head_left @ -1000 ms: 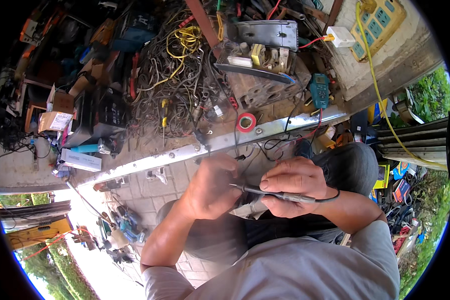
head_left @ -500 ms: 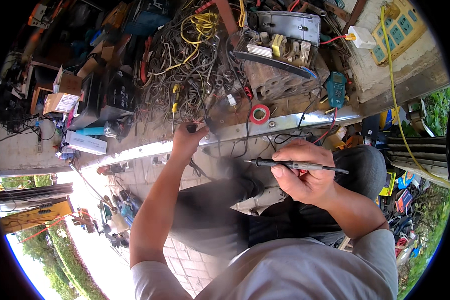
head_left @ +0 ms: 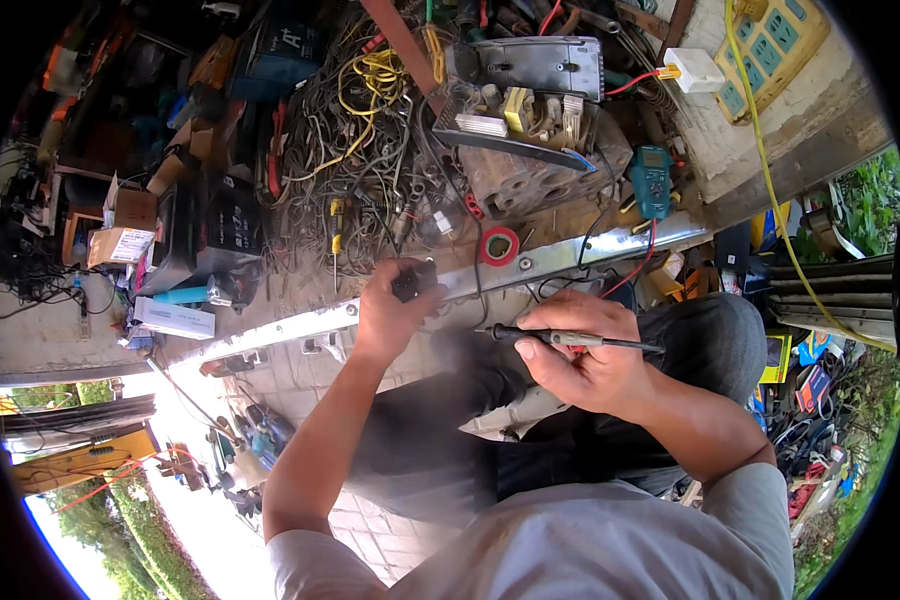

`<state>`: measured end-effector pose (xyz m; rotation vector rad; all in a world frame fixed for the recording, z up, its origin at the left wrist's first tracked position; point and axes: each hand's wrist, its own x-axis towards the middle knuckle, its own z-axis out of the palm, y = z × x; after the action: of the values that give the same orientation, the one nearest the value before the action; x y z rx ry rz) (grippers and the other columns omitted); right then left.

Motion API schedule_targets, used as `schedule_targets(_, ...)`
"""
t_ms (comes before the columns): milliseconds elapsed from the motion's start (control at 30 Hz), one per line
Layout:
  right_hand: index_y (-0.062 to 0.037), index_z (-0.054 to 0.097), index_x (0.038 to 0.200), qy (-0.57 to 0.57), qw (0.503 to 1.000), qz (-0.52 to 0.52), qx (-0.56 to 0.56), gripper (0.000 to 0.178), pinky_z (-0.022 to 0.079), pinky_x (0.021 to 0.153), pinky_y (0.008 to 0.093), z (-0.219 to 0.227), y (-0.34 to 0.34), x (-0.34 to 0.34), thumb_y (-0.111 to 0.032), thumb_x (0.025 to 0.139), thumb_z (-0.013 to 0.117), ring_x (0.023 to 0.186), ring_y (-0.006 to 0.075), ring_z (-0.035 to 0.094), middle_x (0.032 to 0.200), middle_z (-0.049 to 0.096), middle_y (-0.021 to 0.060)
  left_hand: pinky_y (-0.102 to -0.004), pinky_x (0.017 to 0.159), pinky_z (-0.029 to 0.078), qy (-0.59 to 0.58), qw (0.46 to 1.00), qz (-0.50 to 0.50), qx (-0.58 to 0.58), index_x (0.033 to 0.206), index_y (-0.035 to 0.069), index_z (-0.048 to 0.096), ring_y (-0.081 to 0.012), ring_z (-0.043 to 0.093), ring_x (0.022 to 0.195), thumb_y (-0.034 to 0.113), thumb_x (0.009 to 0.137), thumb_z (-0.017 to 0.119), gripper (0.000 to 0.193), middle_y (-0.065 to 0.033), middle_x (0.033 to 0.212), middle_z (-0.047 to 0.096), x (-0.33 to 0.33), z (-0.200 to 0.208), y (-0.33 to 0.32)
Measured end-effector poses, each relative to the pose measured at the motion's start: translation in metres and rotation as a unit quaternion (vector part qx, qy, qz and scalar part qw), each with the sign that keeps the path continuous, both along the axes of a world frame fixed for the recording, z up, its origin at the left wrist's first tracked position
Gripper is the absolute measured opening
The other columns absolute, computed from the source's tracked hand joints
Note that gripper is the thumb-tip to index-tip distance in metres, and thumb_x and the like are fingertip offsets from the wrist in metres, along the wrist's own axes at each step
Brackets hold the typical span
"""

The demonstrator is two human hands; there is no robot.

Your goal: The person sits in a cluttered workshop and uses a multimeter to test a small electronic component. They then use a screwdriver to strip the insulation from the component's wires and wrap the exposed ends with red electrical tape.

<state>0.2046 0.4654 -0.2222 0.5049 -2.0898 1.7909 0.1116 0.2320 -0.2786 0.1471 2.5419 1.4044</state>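
Note:
My right hand (head_left: 595, 355) is closed round a black test probe (head_left: 545, 336), whose thin tip points left toward my other hand. A bit of red shows between these fingers; what it belongs to is hidden. At the bench's metal-faced front edge (head_left: 460, 284), my left hand (head_left: 385, 318) has its fingers curled round a small dark object (head_left: 415, 280), too blurred to name. A teal multimeter (head_left: 651, 182) stands at the right of the bench, with a red lead (head_left: 634, 272) running down from it.
An opened device with a bare circuit board (head_left: 520, 125) rests on a rusty metal block (head_left: 545, 182). Red tape (head_left: 499, 246) and a yellow-handled screwdriver (head_left: 337, 228) lie near the edge. Tangled cables (head_left: 345, 150) cover the back. A yellow power strip (head_left: 775, 55) is at far right.
My left hand has turned, and the dark object now shows in its fingers. My right hand with the probe has shifted slightly left. The whole view has moved a little.

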Motion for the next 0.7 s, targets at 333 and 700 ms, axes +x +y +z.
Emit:
schedule_targets(333,0.004,0.053,0.096,0.074,0.996,-0.011,-0.05,0.017,0.052,0.066,0.0317,0.001,0.001,0.007,-0.001,0.082,0.061,0.074,0.0227,0.063,0.086,0.062,0.0169,-0.0283,0.067,0.046,0.195,0.971,-0.137,0.021,0.086,0.004,0.044,-0.0176,0.054,0.077,-0.006,0.064,0.075,0.039,-0.011,0.086,0.054,0.066,0.064,0.031)
schedule_targets(700,0.0049,0.057,0.09,0.062,0.997,0.014,-0.04,0.017,0.052,0.062,0.0308,0.005,-0.012,0.01,-0.002,0.077,0.066,0.069,0.0233,0.064,0.08,0.064,0.0158,-0.0319,0.083,0.049,0.102,0.973,-0.131,0.159,0.11,-0.001,0.05,-0.0214,0.059,0.098,-0.008,0.073,0.069,0.042,-0.0154,0.103,0.059,0.067,0.048,0.02)
